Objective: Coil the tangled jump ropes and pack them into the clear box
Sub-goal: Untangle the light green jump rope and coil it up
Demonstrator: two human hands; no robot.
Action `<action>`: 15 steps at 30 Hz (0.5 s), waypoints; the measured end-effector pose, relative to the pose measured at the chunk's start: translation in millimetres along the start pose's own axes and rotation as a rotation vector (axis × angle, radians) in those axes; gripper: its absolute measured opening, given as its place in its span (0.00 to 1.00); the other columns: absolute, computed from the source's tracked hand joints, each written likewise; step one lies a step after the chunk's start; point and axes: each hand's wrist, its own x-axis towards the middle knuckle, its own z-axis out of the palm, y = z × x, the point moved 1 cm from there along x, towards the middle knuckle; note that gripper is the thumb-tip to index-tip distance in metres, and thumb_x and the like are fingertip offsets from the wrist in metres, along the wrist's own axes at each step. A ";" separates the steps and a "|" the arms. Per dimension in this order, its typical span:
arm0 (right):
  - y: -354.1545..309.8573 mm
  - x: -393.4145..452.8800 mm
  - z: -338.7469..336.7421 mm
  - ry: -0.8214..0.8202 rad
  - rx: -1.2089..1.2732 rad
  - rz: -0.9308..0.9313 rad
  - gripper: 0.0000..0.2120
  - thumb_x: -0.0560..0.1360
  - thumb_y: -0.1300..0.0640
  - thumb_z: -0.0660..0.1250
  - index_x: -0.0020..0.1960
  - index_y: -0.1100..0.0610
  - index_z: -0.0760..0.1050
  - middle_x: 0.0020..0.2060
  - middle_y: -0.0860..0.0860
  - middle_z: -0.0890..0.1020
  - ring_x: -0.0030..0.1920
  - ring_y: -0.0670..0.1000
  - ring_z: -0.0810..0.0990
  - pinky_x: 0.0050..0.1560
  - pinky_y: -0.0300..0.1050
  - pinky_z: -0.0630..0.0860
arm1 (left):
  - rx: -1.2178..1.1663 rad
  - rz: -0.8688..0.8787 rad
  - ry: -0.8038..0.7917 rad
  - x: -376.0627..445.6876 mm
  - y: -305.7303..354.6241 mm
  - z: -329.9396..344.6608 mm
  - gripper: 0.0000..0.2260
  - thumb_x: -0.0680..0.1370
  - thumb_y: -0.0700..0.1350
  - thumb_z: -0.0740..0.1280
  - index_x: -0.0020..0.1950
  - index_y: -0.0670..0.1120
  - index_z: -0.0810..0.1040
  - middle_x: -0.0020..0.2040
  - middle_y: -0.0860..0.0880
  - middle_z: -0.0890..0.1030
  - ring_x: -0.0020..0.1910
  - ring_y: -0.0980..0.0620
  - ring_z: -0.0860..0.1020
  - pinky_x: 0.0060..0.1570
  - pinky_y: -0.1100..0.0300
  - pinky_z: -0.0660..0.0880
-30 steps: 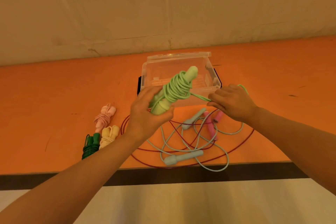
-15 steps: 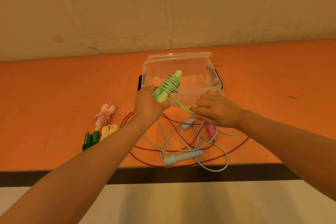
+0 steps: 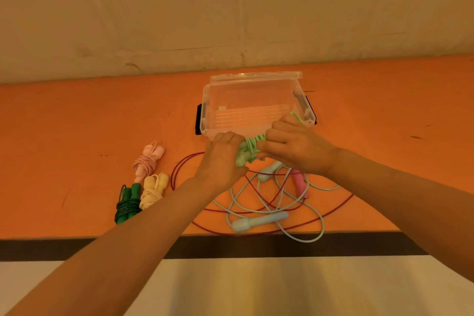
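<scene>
Both hands grip light-green rope bundle (image 3: 250,151) just in front of clear box (image 3: 256,95) on tabletop (image 3: 77,115): left hand (image 3: 221,159) fingers curled round it, right hand (image 3: 295,145) fingers wrapped over its other end.

Mid-frame on the surface (image 3: 77,123): box (image 3: 256,100), lid behind it. Directly below the box: both hands (image 3: 220,159) (image 3: 297,146) meeting on a wound rope bundle (image 3: 250,151). Below those: loose tangled ropes (image 3: 269,202). Lower left of the box: three coiled bundles (image 3: 143,182) close together.
</scene>
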 end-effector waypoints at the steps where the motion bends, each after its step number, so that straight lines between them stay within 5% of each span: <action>1: 3.4 -0.5 0.1 -0.009 0.000 0.033 0.15 0.81 0.52 0.59 0.47 0.59 0.79 0.34 0.52 0.74 0.38 0.52 0.68 0.41 0.47 0.65 | -0.043 0.038 -0.013 -2.2 1.8 0.6 0.26 0.67 0.46 0.75 0.63 0.43 0.74 0.58 0.46 0.75 0.59 0.44 0.71 0.56 0.52 0.66; 7: 19.1 -7.4 2.3 -0.119 0.140 0.204 0.16 0.79 0.47 0.59 0.46 0.57 0.80 0.36 0.50 0.77 0.40 0.51 0.74 0.44 0.47 0.66 | -0.125 0.269 -0.075 -10.1 9.5 5.1 0.25 0.65 0.55 0.69 0.55 0.40 0.76 0.53 0.44 0.78 0.53 0.48 0.72 0.51 0.51 0.72; 11: 24.1 -13.0 2.5 -0.151 0.265 0.322 0.15 0.77 0.48 0.61 0.46 0.58 0.80 0.37 0.51 0.77 0.42 0.49 0.72 0.44 0.50 0.70 | -0.232 0.302 -0.010 -12.8 15.2 -1.3 0.28 0.68 0.57 0.66 0.59 0.38 0.77 0.54 0.43 0.78 0.54 0.53 0.70 0.56 0.67 0.64; 15: 26.9 -12.3 -2.0 -0.155 0.338 0.330 0.12 0.76 0.51 0.64 0.46 0.59 0.80 0.38 0.51 0.77 0.43 0.48 0.72 0.48 0.48 0.65 | -0.210 0.304 -0.065 -13.1 15.2 -2.1 0.29 0.68 0.52 0.72 0.64 0.40 0.73 0.58 0.44 0.74 0.58 0.50 0.69 0.59 0.67 0.62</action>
